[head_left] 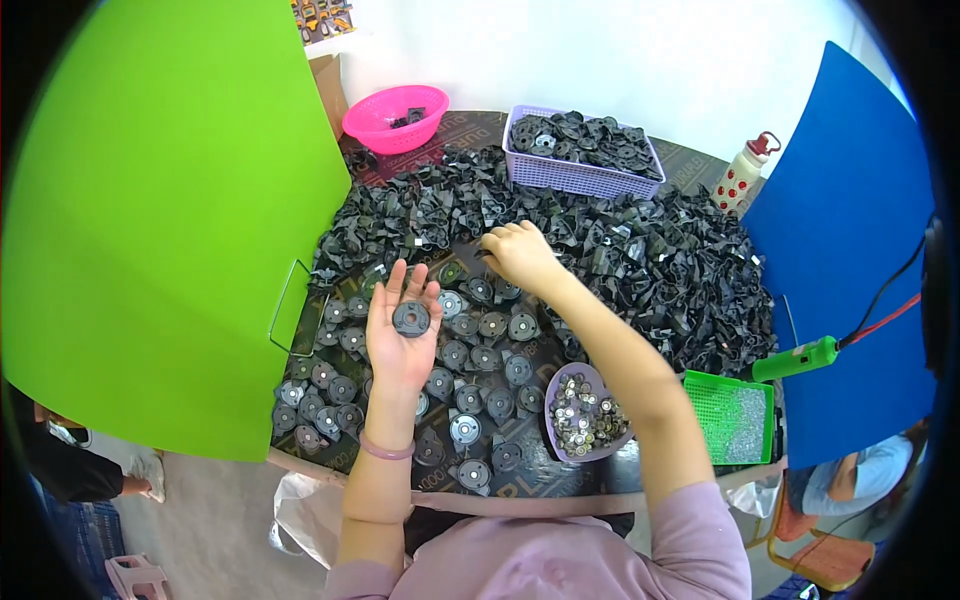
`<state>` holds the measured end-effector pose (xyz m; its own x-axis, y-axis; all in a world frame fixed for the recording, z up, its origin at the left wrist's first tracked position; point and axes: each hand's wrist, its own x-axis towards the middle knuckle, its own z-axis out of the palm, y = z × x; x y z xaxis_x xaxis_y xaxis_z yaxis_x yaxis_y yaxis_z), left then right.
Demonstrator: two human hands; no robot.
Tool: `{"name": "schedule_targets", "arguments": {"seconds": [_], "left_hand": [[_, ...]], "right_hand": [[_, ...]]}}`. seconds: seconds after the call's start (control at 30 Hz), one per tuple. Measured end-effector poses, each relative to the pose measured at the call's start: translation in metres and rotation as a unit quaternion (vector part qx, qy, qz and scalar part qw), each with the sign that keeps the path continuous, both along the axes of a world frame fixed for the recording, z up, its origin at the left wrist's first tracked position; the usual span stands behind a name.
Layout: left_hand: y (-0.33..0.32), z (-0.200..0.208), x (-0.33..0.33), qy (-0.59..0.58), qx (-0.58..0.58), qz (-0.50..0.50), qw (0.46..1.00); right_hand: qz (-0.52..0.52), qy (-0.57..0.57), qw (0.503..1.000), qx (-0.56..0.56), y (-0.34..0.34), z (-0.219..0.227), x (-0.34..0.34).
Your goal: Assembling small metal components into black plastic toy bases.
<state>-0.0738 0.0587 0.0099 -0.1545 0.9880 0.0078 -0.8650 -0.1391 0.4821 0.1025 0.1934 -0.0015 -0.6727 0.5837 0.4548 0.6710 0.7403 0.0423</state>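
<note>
The left hand (pixel 402 325) lies palm up with its fingers spread flat, and one round dark disc (pixel 411 318) rests loose in the middle of the open palm, not pinched by any finger. Just beyond those fingertips, a little toward the right hand, the heap of black plastic pieces (pixel 560 235) begins. The right hand (pixel 518 252) reaches out to the near edge of that heap, knuckles up and fingers curled down into the pieces; whether it pinches one cannot be told, since the fingertips are hidden under the hand. Between the two hands and nearer the body, rows of round dark discs (pixel 470 370) like the one in the palm lie flat on the dark table (pixel 540 485), some just under the left wrist and others beneath the right forearm. On the near side of the right forearm sits a small purple bowl (pixel 556 385) filled with small silver metal parts. Farther out past the right elbow lie a green tray (pixel 730 420) and a green-handled tool (pixel 797 358). Well beyond the right hand, across the heap, stands a lilac basket (pixel 580 175) holding more black pieces, and beyond the left hand a pink bowl (pixel 395 117).
</note>
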Motion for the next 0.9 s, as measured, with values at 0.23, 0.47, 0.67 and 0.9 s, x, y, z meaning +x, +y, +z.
{"name": "schedule_targets", "arguments": {"seconds": [0.23,0.47,0.67,0.9], "left_hand": [[-0.004,-0.004,0.002,-0.191,0.027,-0.133,0.972],[-0.014,0.017,0.028,-0.095,-0.041,-0.09,0.991],[-0.045,0.017,0.077,-0.074,-0.037,-0.269,0.96],[-0.034,0.005,0.074,0.331,0.037,-0.109,0.936]], "right_hand": [[-0.05,-0.014,0.988,-0.144,0.01,-0.016,-0.016],[0.143,0.245,0.929,-0.238,-0.057,0.067,0.012],[0.18,0.047,0.965,-0.184,-0.156,0.069,0.05],[-0.001,0.172,0.948,-0.266,-0.166,0.04,0.132]]}}
